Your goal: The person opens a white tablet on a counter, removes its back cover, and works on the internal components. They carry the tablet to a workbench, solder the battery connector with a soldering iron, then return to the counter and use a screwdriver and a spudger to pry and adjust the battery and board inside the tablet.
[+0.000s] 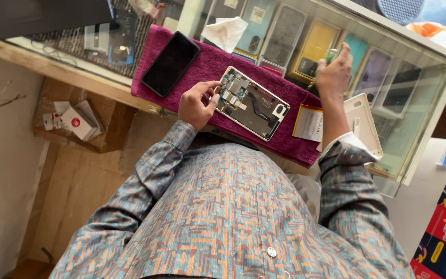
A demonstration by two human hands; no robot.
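left hand (pixel 197 103) touching opened phone (pixel 251 103), towel (pixel 207 67) edge

opened phone (pixel 252 103), back off, circuit boards exposed, flat and skewed on magenta towel (pixel 202 64); small green object (pixel 331 55), upright

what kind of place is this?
Probably a phone repair counter in a shop. An opened phone lies on a maroon towel under the left hand, and the glass display case holds boxed phones.
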